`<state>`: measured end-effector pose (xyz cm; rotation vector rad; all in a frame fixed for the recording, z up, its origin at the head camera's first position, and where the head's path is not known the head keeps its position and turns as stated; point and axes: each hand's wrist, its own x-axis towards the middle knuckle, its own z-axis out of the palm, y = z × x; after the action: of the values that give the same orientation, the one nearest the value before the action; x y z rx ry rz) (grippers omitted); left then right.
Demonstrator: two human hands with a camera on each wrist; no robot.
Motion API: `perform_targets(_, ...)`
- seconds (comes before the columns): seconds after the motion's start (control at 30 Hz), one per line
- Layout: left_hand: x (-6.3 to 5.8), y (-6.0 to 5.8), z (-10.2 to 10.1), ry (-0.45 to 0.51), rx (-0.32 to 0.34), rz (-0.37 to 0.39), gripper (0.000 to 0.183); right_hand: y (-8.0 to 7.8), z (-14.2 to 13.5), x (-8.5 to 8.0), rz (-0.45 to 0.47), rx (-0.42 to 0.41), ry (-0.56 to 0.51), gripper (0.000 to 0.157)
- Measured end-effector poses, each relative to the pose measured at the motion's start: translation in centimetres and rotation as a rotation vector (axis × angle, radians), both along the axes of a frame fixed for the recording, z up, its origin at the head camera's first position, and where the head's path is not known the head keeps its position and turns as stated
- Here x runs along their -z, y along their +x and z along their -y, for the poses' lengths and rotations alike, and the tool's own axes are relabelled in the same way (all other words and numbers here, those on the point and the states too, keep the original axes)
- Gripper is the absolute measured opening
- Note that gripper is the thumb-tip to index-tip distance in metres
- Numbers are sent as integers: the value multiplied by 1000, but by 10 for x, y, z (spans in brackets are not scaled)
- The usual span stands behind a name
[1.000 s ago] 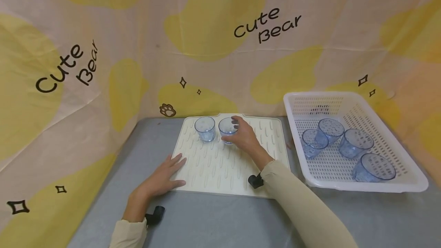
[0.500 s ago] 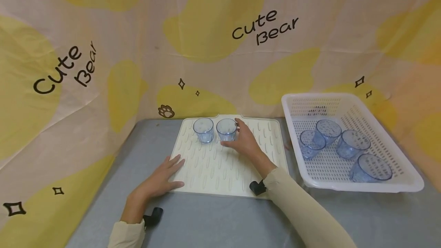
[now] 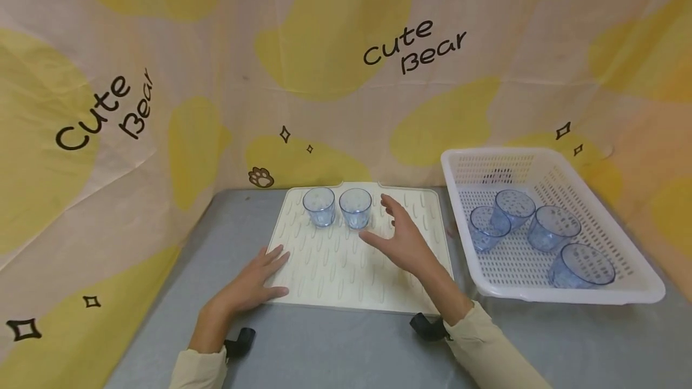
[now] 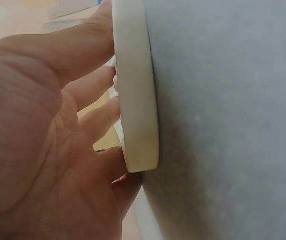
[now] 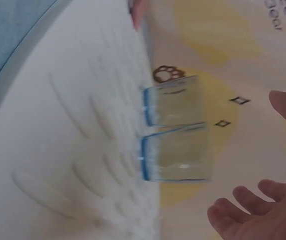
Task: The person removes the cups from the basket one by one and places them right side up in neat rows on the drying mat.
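Note:
Two clear bluish glasses stand upright side by side at the back of a cream ridged drying mat point(image 3: 324, 275): a left glass point(image 3: 320, 209) and a right glass point(image 3: 355, 210). My right hand point(image 3: 402, 239) is over the mat just right of the right glass, fingers spread and holding nothing. The right wrist view shows a gap between that hand point(image 5: 268, 210) and the glasses. My left hand point(image 3: 251, 281) rests on the mat's front left corner with its fingers spread. In the left wrist view, the thumb and fingers lie along the mat's edge point(image 4: 135, 100).
A white perforated basket point(image 3: 573, 295) stands to the right, holding several more bluish glasses point(image 3: 554, 227), some tilted. The grey table point(image 3: 324, 347) runs under everything. A printed cloth point(image 3: 335, 35) hangs close behind the mat and along the left side.
My right hand has let go of the right glass and drawn back to the right and toward me. The glass stays beside the left one. My left hand has kept its place.

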<state>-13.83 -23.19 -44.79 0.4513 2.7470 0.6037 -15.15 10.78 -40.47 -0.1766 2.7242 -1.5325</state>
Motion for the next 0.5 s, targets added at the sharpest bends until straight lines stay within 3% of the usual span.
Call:
perform_targets(0.17,-1,2,2,23,-5,4,81,29,-16,-22,-79,-46,65,84)
perform_targets(0.37,0,2,4,24,-5,11,82,53,-46,-35,-165,-44,166,77)
perform_targets(0.5,2,1,4,30,-3,19,81,61,-75,-42,-132,-5,230,79)
